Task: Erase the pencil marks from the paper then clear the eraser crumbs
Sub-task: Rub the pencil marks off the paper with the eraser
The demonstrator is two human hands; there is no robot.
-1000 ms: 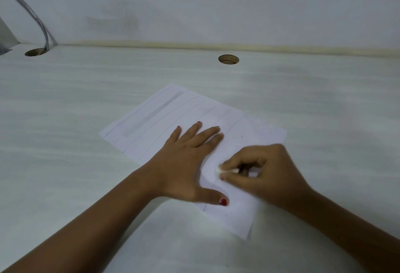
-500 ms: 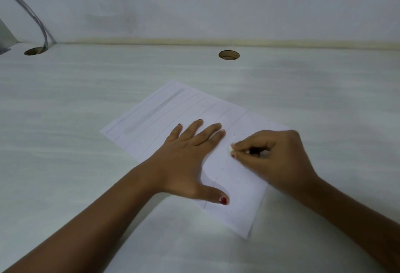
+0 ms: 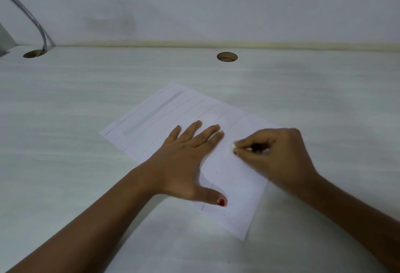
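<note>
Pinching the small white eraser [image 3: 232,146] between the thumb and curled fingers [image 3: 249,142] of my right hand [image 3: 275,153], I hold its tip on the paper [image 3: 240,199]. The sheet lies at a slant about the middle of the surface [image 3: 86,164], well short of the far edge. My left hand [image 3: 186,164] lies flat on it, fingers straight, just beside the eraser.

So little eraser shows past my fingers that I judge a nail could scrape the sheet. A hard stroke away from my left hand could buckle or tear the thin paper. The long pencil lines [image 3: 186,108] and the grey shaded band [image 3: 151,116] toward the sheet's far-left corner look untouched. Reaching them means lifting my holding hand, and the sheet may then slide. A few dark specks [image 3: 216,173] near my left thumb could smear under a dragged palm.

The surface runs wide on every side of the sheet, so crumbs can be swept right or toward me. A round hole [image 3: 227,57] sits near the far edge, and another with cables [image 3: 41,32] at the far-left corner, both well apart.
</note>
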